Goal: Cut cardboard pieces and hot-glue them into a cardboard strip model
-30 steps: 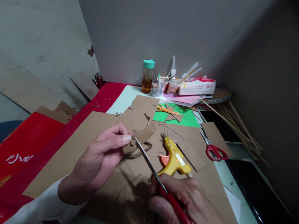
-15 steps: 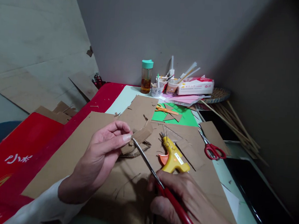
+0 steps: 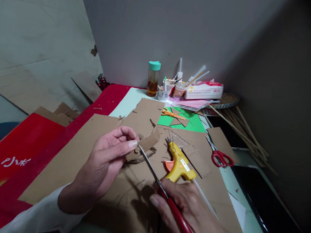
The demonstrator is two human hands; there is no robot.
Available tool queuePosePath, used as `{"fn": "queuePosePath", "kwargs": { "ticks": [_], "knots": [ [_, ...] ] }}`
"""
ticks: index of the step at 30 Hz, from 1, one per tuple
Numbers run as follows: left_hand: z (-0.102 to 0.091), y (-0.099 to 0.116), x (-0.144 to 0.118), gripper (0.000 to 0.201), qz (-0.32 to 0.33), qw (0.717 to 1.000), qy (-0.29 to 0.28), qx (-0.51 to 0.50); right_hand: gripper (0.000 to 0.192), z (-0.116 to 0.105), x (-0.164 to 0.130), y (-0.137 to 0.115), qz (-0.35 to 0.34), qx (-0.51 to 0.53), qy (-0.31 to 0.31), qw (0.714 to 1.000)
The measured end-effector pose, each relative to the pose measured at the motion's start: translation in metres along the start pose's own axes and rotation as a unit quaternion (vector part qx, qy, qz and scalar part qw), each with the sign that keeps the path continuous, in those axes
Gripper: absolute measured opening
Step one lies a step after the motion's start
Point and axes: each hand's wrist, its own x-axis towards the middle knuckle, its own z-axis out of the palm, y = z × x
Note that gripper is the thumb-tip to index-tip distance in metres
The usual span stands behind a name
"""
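Between thumb and fingers, my left hand [image 3: 108, 155] pinches a small folded strip of cardboard [image 3: 149, 140]. My right hand [image 3: 184, 206] grips a pair of scissors [image 3: 152, 170] with long blades and red handles. The blade tips meet the strip's edge right beside my left thumb. Other cut cardboard [image 3: 139, 159] with a dark ragged edge lies just below the strip. Beyond my right hand, a yellow glue gun [image 3: 182, 164] with an orange trigger rests on its side on the large cardboard sheet [image 3: 71, 153].
Red-handled scissors [image 3: 220, 157] lie at the right, near a black flat panel [image 3: 260, 203]. Orange scissors [image 3: 173, 114] sit on green paper [image 3: 197, 123]. Along the back stand a bottle [image 3: 153, 79], paper cups [image 3: 179, 91] and a tissue pack [image 3: 204, 90]. Wooden sticks [image 3: 249, 136] lie at far right.
The scissors and my right hand have shifted slightly left and down. The cardboard strip is turned a little, and my left hand stays nearly in place.
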Motion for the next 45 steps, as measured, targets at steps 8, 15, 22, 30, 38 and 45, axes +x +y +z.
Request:
{"fn": "queuePosePath", "kwargs": {
  "ticks": [8,15,22,30,38,45],
  "knots": [
    [-0.001,-0.002,-0.002,0.011,0.066,0.998,0.004,0.021,0.037,-0.001,0.010,-0.001,0.021,0.066,-0.065,0.995],
    [0.004,-0.027,-0.016,0.030,-0.010,0.996,-0.082,-0.016,0.032,-0.001,0.015,-0.003,0.026,0.088,0.015,0.996],
    [0.019,-0.058,-0.043,0.103,-0.108,0.960,-0.257,-0.014,0.023,0.010,0.022,-0.003,-0.047,0.074,0.161,0.983],
    [0.022,-0.062,-0.046,0.106,-0.066,0.968,-0.232,0.076,0.017,0.015,0.025,0.001,-0.057,0.051,0.185,0.980],
    [0.009,-0.064,-0.041,0.109,-0.036,0.945,-0.267,0.186,0.020,0.022,0.022,0.009,-0.061,0.021,0.182,0.981],
    [0.001,-0.066,-0.042,0.110,-0.006,0.944,-0.257,0.206,0.021,0.026,0.021,0.010,-0.086,0.011,0.183,0.979]
  ]
}}
